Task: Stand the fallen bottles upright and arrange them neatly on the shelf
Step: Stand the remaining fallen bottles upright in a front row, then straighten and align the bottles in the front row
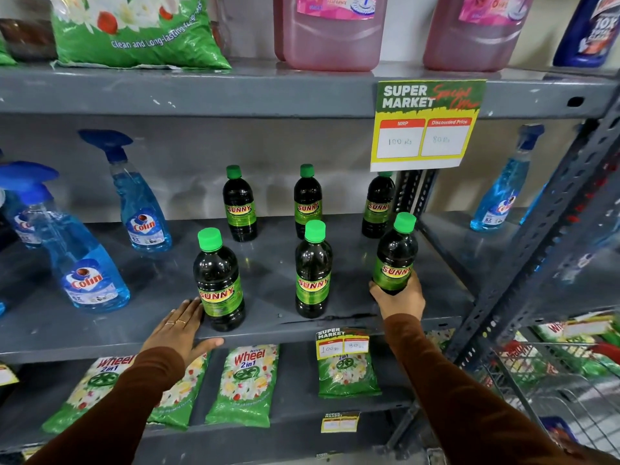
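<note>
Several dark bottles with green caps and green "Sunny" labels stand upright on the grey middle shelf, in a back row and a front row. My right hand grips the base of the front right bottle, which stands near the shelf's right side. My left hand rests flat on the shelf's front edge, fingers spread, its fingertips touching the base of the front left bottle. The front middle bottle stands free between my hands. Behind stand the back left bottle, the back middle bottle and the back right bottle.
Blue Colin spray bottles stand at the shelf's left, another on the unit to the right. A yellow price sign hangs from the upper shelf over the back right bottle. Green Wheel packets lie on the shelf below. A metal upright borders the right.
</note>
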